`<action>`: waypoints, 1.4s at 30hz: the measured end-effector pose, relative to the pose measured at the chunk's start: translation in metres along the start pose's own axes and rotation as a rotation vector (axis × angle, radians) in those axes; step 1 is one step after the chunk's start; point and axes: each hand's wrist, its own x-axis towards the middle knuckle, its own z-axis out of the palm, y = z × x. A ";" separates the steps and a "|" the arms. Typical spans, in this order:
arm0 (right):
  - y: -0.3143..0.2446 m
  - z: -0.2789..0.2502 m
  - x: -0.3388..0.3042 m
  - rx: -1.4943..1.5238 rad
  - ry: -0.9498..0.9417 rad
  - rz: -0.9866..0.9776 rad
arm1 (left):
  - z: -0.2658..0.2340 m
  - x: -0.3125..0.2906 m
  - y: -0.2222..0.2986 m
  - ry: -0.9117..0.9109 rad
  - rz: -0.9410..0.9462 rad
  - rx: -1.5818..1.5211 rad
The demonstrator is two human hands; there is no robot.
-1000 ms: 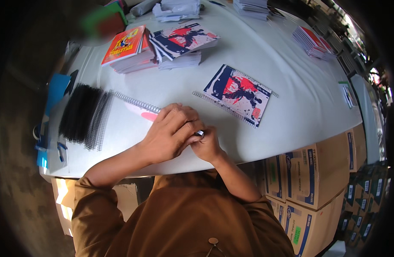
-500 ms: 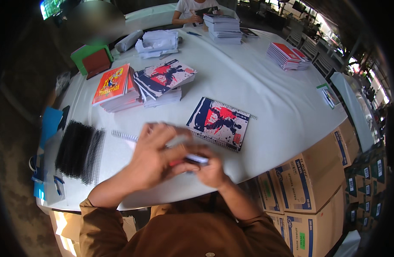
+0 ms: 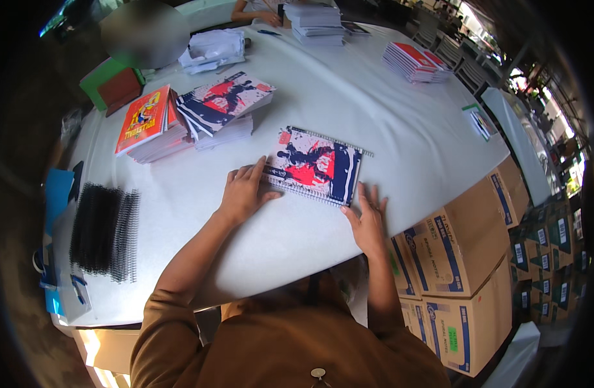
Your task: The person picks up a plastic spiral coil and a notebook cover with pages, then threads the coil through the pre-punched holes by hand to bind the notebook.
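Note:
A small pile of spiral-bound notebooks [image 3: 313, 165] lies on the white-covered table, the top cover printed in navy, red and white. Wire coils show along its near and far long edges. At the pile's left end rests my left hand [image 3: 241, 195], fingers stretched out and thumb apart, the fingertips against the edge. My right hand [image 3: 369, 223] is at the near right corner, its fingers spread and touching that edge. Neither hand grips anything. Beyond them stands a stack of matching books [image 3: 226, 100], beside a stack with an orange cover [image 3: 144, 118].
Loose black plastic coils [image 3: 103, 229] lie on the left, near blue-handled pliers [image 3: 79, 288]. Crumpled white wrapping [image 3: 212, 48], a tall book stack [image 3: 314, 24] and red-covered books [image 3: 413, 63] are farther back. Cardboard boxes [image 3: 462, 249] stand at the right. Another person [image 3: 261, 11] sits opposite.
The notebook that was lifted between my hands now lies on the pile, its cover turned the opposite way from the one below. My hands have parted to the pile's two ends.

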 end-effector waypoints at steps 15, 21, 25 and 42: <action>-0.001 -0.001 0.004 0.379 0.123 0.201 | -0.028 0.049 -0.003 0.110 -0.005 0.057; -0.016 -0.005 -0.004 0.454 0.575 0.043 | -0.044 0.088 -0.067 0.140 -0.188 0.351; -0.074 -0.001 -0.013 1.438 0.286 0.205 | -0.083 0.049 0.007 0.450 -0.243 -0.384; -0.133 -0.021 0.009 1.399 -0.397 -0.129 | -0.110 -0.118 0.004 0.077 -0.661 -1.002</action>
